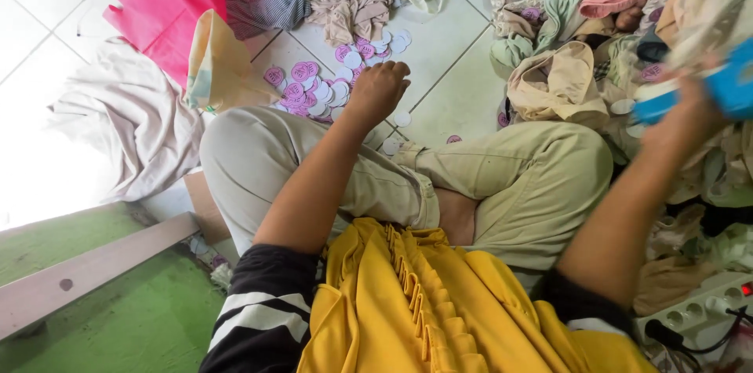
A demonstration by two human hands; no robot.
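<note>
1. tags (314,90): a heap of round pink and white ones on the tiled floor (447,67), far of the knees.
2. clothes (557,83) piled far and right.
3. left hand (379,89) over the tags, fingers curled down on them; whether it pinches one i cannot tell.
4. right hand (686,110) raised right, closed round a blue tool (706,90), blurred.

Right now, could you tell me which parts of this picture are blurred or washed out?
Head view: the right hand and its blue tool are motion-blurred; the floor at left is overexposed; the left hand over the tags is sharp.
</note>
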